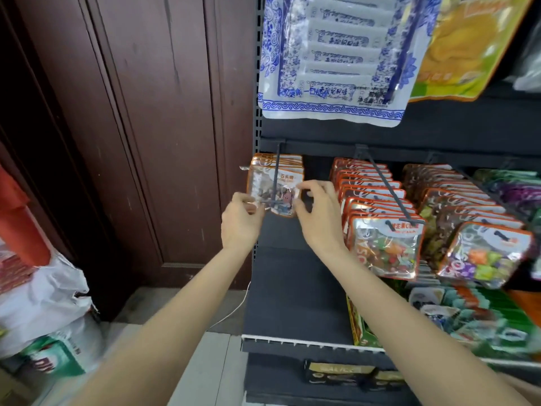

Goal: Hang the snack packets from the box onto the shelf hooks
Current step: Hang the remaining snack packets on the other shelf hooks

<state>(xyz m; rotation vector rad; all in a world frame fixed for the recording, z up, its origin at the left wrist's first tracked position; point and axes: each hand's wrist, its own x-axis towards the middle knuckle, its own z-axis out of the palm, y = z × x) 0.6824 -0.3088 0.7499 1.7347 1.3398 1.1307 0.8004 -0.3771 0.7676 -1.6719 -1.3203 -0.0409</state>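
A small orange-edged snack packet (282, 197) with a clear window is held up at the tip of the leftmost shelf hook (275, 174). My left hand (241, 221) pinches its left side and my right hand (317, 213) pinches its right side. Behind it several matching packets (288, 162) hang on the same hook. The hook's dark rod crosses the front of the held packet; whether its hole is on the rod I cannot tell. No box is in view.
Two hooks to the right carry full rows of orange packets (383, 247) and darker packets (486, 253). A blue-and-white bag (330, 68) hangs above. Boxed goods (468, 317) fill the lower shelf. A brown wooden door (146, 127) and white sacks (44, 303) stand left.
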